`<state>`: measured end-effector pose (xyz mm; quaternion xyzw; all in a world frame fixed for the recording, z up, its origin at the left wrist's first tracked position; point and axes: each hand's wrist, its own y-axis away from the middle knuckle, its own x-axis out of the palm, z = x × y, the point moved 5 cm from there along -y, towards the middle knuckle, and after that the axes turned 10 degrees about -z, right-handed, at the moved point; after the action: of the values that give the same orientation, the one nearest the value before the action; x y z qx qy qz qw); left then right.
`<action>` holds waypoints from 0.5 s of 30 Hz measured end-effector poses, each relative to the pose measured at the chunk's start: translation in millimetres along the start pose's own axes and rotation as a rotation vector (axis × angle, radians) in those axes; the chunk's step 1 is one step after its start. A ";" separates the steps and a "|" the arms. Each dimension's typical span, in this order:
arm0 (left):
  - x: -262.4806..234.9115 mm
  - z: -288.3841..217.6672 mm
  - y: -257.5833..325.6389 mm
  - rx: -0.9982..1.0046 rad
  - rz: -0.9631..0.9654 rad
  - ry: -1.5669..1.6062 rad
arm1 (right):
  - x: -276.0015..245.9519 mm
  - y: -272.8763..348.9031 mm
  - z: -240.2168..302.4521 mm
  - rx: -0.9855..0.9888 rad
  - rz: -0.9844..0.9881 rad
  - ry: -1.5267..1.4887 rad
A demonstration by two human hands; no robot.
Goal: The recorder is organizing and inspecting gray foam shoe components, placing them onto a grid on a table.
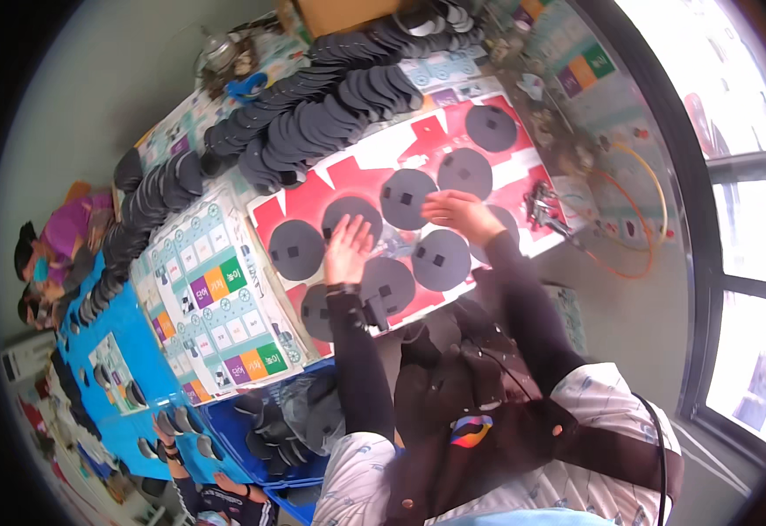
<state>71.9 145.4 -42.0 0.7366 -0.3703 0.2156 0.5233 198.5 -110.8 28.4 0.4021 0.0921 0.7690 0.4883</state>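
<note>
Several dark grey round pieces, each with a small black square near its middle, lie spread on a red-and-white board (370, 167). My left hand (348, 252) is over the board with its fingers extended, their tips at the edge of one round piece (341, 210). My right hand (464, 215) reaches in from the right, fingers stretched out together beside another round piece (405, 200). I see nothing held in either hand. Between the hands lies a small shiny patch (392, 244) that I cannot make out. Closer to me is a further round piece (441, 260).
Long overlapping rows of dark grey pieces (313, 127) line the far side. Printed sheets (216, 298) lie left of the board, and a blue crate (234, 443) of dark pieces stands below them. A spray gun (542, 209) with an orange hose sits right. Other people work at a blue table (142, 337).
</note>
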 end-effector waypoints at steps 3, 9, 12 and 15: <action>30.4 -13.5 60.1 -0.098 0.331 0.089 | -86.7 89.5 60.7 -0.117 -0.292 0.542; -26.2 -23.4 187.6 0.007 -0.165 -0.450 | -259.1 156.4 79.8 -0.449 -0.801 1.712; -49.8 -14.4 257.6 0.066 -0.281 -0.451 | -237.1 123.8 67.9 -0.697 -0.682 1.886; -46.0 9.9 278.2 0.093 -0.342 -0.416 | -319.2 113.1 65.7 -0.649 -0.634 1.943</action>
<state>-172.5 101.4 92.0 0.8400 -0.3297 -0.0153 0.4305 232.2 -447.9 -36.5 -0.5735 0.3326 0.5853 0.4668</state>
